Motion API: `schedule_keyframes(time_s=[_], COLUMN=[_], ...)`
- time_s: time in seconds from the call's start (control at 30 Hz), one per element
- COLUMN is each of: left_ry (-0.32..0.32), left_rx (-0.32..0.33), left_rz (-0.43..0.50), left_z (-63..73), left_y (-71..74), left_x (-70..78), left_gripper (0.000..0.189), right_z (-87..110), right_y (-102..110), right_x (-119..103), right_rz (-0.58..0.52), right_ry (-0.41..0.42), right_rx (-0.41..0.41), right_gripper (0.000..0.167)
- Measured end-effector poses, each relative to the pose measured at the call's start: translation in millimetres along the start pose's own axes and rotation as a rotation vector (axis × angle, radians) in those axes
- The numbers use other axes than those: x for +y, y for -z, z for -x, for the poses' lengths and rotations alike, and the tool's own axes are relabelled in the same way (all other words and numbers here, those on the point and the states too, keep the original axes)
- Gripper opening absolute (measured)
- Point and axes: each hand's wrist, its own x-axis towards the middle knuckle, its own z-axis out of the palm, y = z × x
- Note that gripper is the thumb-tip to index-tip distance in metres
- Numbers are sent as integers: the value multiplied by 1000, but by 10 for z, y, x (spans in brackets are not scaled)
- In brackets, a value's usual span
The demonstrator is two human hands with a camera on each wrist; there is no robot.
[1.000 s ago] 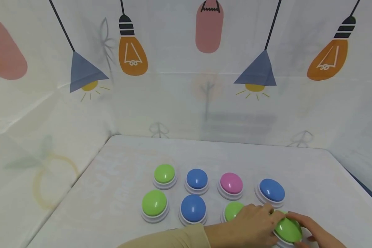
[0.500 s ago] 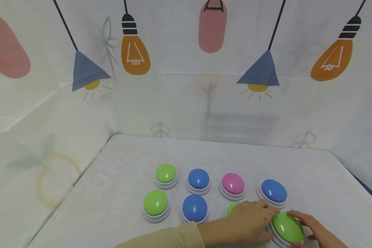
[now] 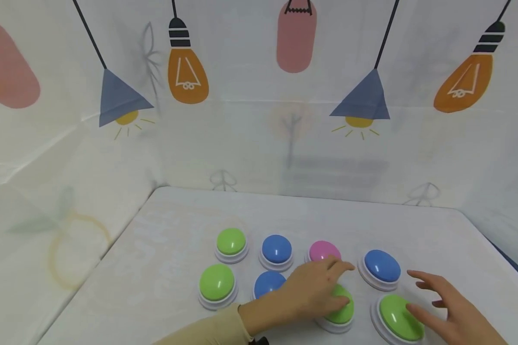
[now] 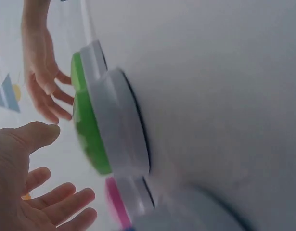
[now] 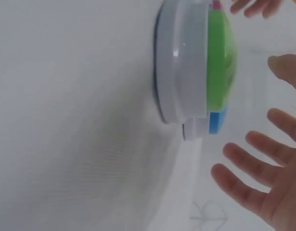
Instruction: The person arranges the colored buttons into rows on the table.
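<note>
Round push buttons with coloured domes and white bases stand in two rows on the white table. My left hand (image 3: pixel 308 291) hovers over a green button (image 3: pixel 344 311) in the front row, fingers loosely extended and holding nothing. It partly covers the pink button (image 3: pixel 323 250) behind and the blue button (image 3: pixel 267 282) to its left. My right hand (image 3: pixel 457 306) is spread beside the rightmost green button (image 3: pixel 399 316), its thumb overlapping the dome in the head view. In the right wrist view, a gap shows between that hand's fingers (image 5: pixel 253 163) and the green button (image 5: pixel 220 62).
The back row also has a green button (image 3: pixel 231 242), a blue button (image 3: pixel 276 249) and a blue button (image 3: pixel 382 266) at right. Another green button (image 3: pixel 216 282) stands at front left. A white printed cloth (image 3: pixel 250 143) hangs behind the table (image 3: pixel 155 268).
Both hands were at the rightmost green button. My left hand has moved left over the neighbouring green button, and my right hand has let go and opened, moving slightly right.
</note>
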Motion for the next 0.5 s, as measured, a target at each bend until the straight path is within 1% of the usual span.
schedule_keyframes(time_s=[0.07,0.17,0.23,0.3,0.37,0.43,0.5], left_ry=[10,26,50,67,87,114,139], left_rx=[40,84,106,136,163,206,258], left_rz=[24,63,96,121,153,149,130], left_z=[60,141,202,267,338,410,482], left_y=[62,179,256,327,383,430,472], left_x=[-58,-169,-268,-396,-548,-706,-869], left_gripper=[58,58,57,58,58,59,59], right_z=[-6,-62,-115,-171,-229,-294,-363], right_y=[31,110,161,212,244,284,328], right_x=[21,-3,-22,-59,-47,-30,-14], right_rz=[1,-5,-7,-1,-5,-16,-34], right_ry=[40,46,51,58,107,143,166], right_rx=[103,164,206,240,331,400,446], right_gripper=[69,67,68,69,69,68,66])
